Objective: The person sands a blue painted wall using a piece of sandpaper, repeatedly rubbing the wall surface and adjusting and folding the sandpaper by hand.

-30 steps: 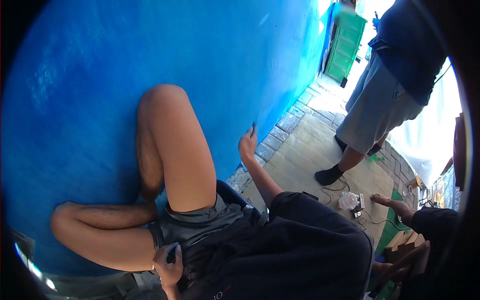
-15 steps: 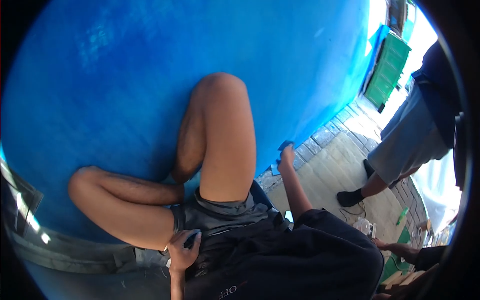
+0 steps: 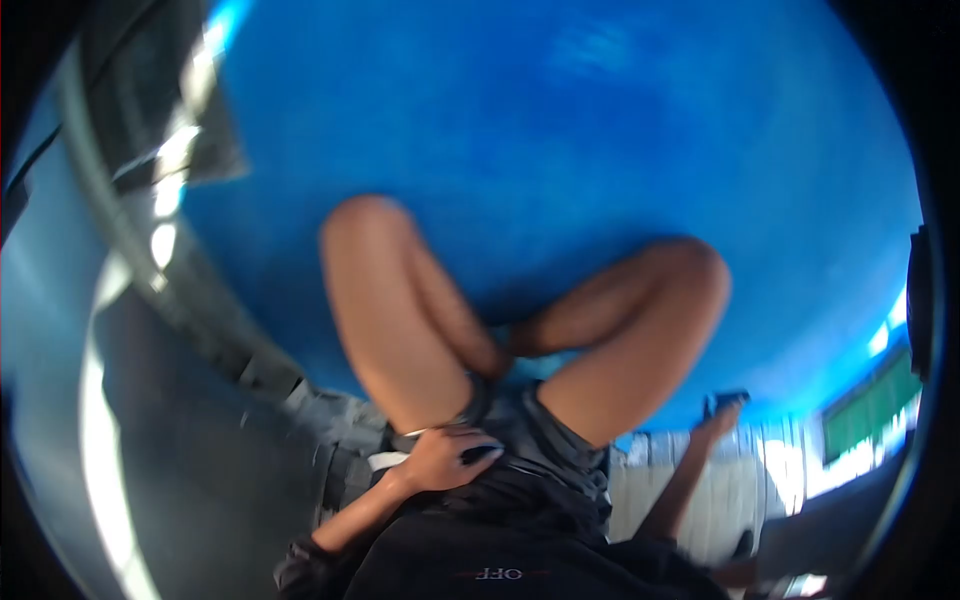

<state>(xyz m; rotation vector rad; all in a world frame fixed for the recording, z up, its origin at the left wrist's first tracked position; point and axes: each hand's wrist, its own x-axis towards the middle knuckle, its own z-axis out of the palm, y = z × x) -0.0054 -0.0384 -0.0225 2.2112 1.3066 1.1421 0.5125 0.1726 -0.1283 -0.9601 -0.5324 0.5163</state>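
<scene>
My left hand (image 3: pixel 447 460) rests at my left thigh by the shorts, its fingers curled round a small dark object (image 3: pixel 478 453) whose kind I cannot make out. Out to the right, my right hand (image 3: pixel 722 416) is closed on a thin dark flat piece (image 3: pixel 728 401), close to the lower edge of a large blue surface (image 3: pixel 600 130). Whether the piece touches that surface I cannot tell. My bent legs lie between the two hands, in front of the blue surface. The picture is blurred by motion.
Beige sheeting (image 3: pixel 690 495) lies on the ground at the right. A green panel (image 3: pixel 872 400) stands farther right. On the left are a grey curved rim (image 3: pixel 200 330) and bright strips of light. A dark shape cuts across the lower right.
My view has swung round to the right, bringing the green panel lower and the left side into sight. The other person has mostly gone from view. Both hands keep their hold.
</scene>
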